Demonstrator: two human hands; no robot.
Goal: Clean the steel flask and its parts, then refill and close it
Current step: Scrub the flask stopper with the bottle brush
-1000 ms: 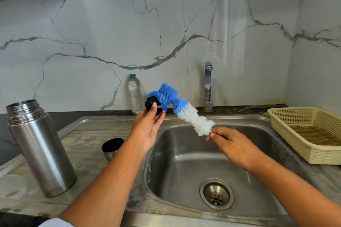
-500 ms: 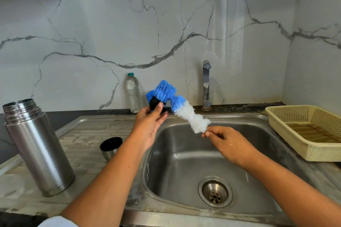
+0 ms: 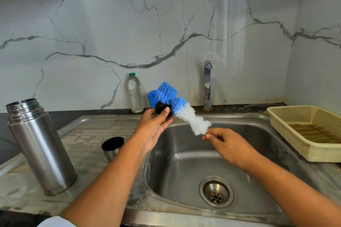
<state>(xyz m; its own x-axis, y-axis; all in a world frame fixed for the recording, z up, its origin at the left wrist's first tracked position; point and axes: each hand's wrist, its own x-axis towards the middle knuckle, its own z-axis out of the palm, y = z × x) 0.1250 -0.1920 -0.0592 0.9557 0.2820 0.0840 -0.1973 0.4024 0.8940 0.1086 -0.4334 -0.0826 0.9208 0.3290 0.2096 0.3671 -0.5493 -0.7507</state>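
My left hand [image 3: 155, 125] holds a small black flask stopper [image 3: 162, 109] between thumb and fingers, raised over the sink's left rim. My right hand [image 3: 227, 143] pinches the wire handle of a blue-and-white bottle brush [image 3: 180, 108], whose blue end presses against the stopper. The open steel flask [image 3: 39, 145] stands upright on the drainboard at the left. Its steel cup lid [image 3: 112, 147] with a black inside sits on the drainboard between the flask and the sink.
The steel sink [image 3: 203, 162] with its drain [image 3: 216, 191] lies below my hands. A tap [image 3: 208, 83] stands behind it, shut off. A plastic water bottle [image 3: 135, 93] and a blue holder [image 3: 151, 98] stand at the wall. A cream basket [image 3: 310, 131] sits at the right.
Both hands stay over the sink with the brush against the stopper. The brush has shifted only slightly along it.
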